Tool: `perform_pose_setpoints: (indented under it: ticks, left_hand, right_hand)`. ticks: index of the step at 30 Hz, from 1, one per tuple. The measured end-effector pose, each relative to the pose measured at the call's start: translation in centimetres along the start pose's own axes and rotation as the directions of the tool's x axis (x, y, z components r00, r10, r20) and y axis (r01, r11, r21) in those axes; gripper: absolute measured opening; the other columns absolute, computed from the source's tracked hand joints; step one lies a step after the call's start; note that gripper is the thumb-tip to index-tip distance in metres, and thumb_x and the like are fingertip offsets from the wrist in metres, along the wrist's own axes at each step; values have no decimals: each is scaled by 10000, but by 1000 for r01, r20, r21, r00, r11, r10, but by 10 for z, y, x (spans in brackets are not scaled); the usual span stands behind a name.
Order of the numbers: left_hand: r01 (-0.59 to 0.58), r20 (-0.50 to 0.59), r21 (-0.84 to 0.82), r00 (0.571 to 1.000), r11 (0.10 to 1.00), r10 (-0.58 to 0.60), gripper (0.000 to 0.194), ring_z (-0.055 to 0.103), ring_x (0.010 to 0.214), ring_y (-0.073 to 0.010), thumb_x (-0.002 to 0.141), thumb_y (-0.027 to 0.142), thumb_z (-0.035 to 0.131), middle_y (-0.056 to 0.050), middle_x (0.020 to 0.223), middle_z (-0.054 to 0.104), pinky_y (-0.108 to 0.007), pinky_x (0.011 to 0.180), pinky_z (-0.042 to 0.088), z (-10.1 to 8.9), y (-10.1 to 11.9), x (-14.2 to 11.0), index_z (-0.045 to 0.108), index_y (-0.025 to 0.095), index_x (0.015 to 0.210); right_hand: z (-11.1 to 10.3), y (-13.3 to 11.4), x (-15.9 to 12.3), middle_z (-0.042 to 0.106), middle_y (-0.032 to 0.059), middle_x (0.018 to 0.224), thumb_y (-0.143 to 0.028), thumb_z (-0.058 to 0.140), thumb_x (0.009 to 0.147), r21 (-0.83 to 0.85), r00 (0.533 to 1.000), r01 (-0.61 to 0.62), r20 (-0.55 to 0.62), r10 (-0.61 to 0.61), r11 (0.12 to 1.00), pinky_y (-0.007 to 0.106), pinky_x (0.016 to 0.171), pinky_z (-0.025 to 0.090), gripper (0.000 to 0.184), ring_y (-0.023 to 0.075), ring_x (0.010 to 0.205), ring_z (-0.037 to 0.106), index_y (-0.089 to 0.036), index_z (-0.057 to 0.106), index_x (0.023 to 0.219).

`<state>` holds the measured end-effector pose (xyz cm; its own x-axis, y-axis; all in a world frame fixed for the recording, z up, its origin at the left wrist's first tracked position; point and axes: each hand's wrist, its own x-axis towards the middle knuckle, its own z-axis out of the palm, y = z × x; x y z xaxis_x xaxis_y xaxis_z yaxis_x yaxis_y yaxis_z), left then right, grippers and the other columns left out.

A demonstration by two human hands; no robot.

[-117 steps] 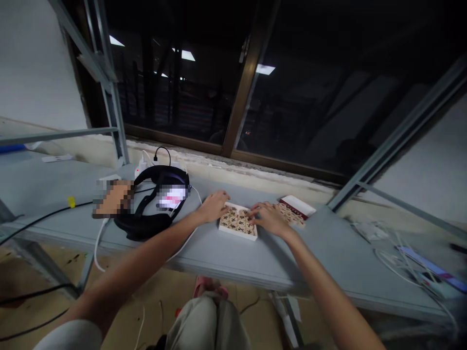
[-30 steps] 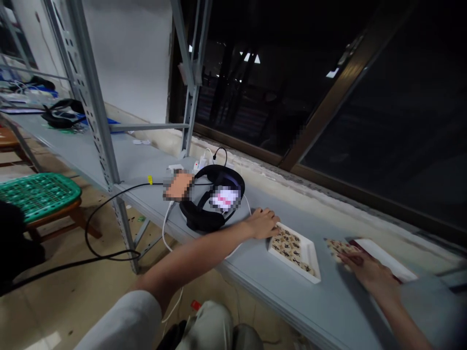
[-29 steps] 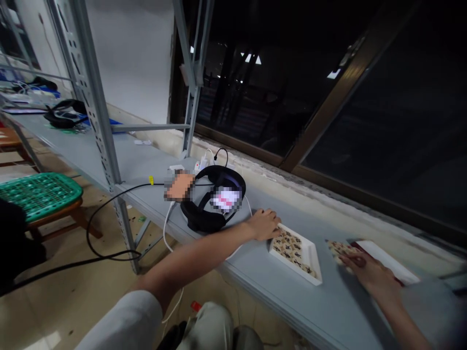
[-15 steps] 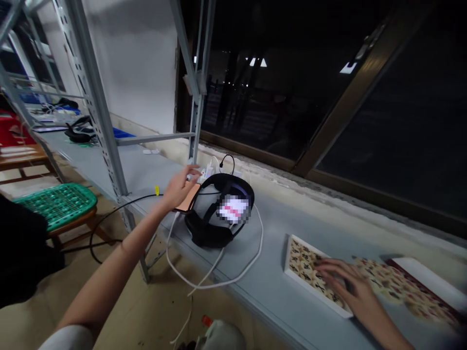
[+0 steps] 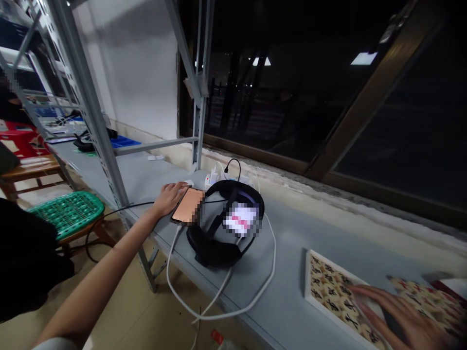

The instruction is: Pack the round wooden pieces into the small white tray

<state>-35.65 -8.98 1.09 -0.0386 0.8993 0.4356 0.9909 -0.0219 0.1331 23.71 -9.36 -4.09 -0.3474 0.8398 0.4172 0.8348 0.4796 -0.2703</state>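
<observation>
A flat rectangular phone with an orange-lit screen (image 5: 188, 206) lies on the smooth grey metal shelf (image 5: 292, 272) a little left of the frame's centre, its lower end plugged to a white rubbery cable (image 5: 233, 301) that loops over the shelf edge. The left hand (image 5: 170, 196) rests on the phone's left edge, fingers stretched out flat and only loosely spread, touching rather than gripping it. Just right of the phone, touching its side, sits a black padded headset (image 5: 226, 223) with a rounded band, part of it blurred out.

At the lower right of the frame the right hand (image 5: 397, 316) lies palm down, fingers extended and slightly apart, on a shallow white rectangular tray (image 5: 310, 287) packed with round, pale wooden discs marked in dark characters (image 5: 330, 291). It presses on the discs without closing around any. More loose discs with red marks (image 5: 430, 296) lie blurred to its right.

Behind the headset a white power strip (image 5: 215, 177) holds a black plug. Perforated grey steel uprights (image 5: 91, 121) rise at the upper left, and a stool with a green woven mesh seat (image 5: 67, 211) and wooden legs stands at the left edge. A dark glass window (image 5: 310, 87) with a brown frame fills the upper right.
</observation>
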Motion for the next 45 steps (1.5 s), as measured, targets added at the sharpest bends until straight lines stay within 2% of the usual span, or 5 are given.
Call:
perform_pose_setpoints:
  ticks: [17,23,27,35,45]
  left_hand:
    - [36,-200,-105,978,994,-56,470,422,1193,-204,945,448,116,4,1331,505,-440,1027,302,-20,27,5,415,277,1265]
    - [-275,-504,-328,860,904,79,450,481,1171,-166,954,461,171,22,1252,563,-374,1043,317,-73,128,1,535,244,1107]
    - [-474,-396,-368,858,800,326,375,497,1151,-174,945,420,259,-12,1200,584,-358,1021,341,-88,222,-6,550,221,1071]
    - [-539,89,-330,799,775,594,282,526,1061,-213,925,276,371,-83,1100,603,-326,932,392,6,341,29,604,167,1040]
    - [-315,238,-262,895,912,377,339,564,992,-226,901,357,423,-109,1051,603,-319,896,416,67,338,35,633,165,1086]
  right_hand:
    - [-33,-51,15,629,61,1116,-523,442,848,88,974,-109,208,89,990,435,938,363,361,266,1074,526,-265,624,1023]
    - [-53,-53,28,650,56,1066,-412,546,824,218,930,-92,367,6,972,363,888,397,265,236,1008,552,-222,639,983]
    - [-60,-62,32,673,28,1012,-281,596,802,147,921,-53,389,-8,988,339,839,388,215,206,922,581,-230,637,1007]
    - [-83,-95,32,687,12,987,-294,664,779,-164,886,54,463,28,985,392,904,285,130,247,998,574,-247,668,901]
    - [-82,-96,23,714,-22,868,-344,660,762,-179,943,8,328,52,984,351,895,312,200,217,890,619,-266,672,946]
